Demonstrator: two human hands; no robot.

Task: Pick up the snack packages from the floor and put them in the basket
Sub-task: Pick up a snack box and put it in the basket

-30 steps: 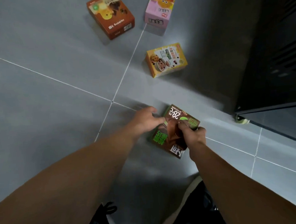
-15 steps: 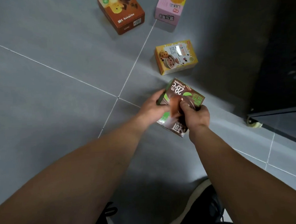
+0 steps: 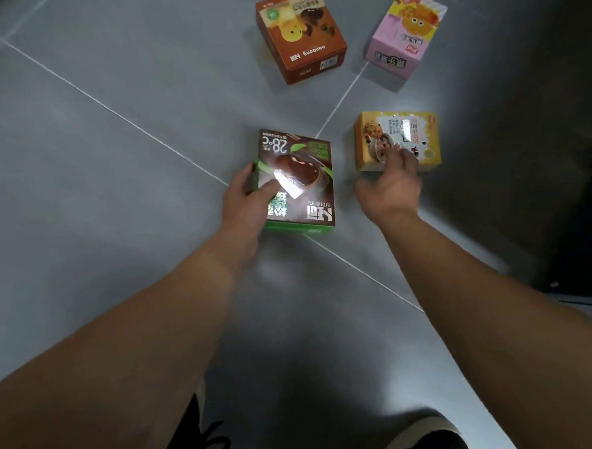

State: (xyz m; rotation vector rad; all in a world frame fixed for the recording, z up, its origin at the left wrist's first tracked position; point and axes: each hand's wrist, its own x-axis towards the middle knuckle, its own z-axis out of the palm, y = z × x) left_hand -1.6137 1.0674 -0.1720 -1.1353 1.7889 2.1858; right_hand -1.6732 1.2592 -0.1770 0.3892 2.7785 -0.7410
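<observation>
My left hand (image 3: 243, 203) grips the left edge of a brown and green snack box (image 3: 300, 176), thumb on its face, holding it above the floor. My right hand (image 3: 390, 181) is stretched out with loose fingers, its fingertips over the near edge of a yellow cookie box (image 3: 403, 138) lying on the floor. An orange-brown box (image 3: 300, 35) and a pink box (image 3: 404, 35) stand farther away on the tiles. No basket is in sight.
Grey floor tiles (image 3: 97, 183) with white grout lines spread to the left. A dark cabinet or appliance (image 3: 573, 175) borders the right side. My two shoes (image 3: 422, 437) show at the bottom edge.
My right hand let go of the brown and green box and moved right to the yellow box. My left hand now holds the brown box alone, turned more face-up.
</observation>
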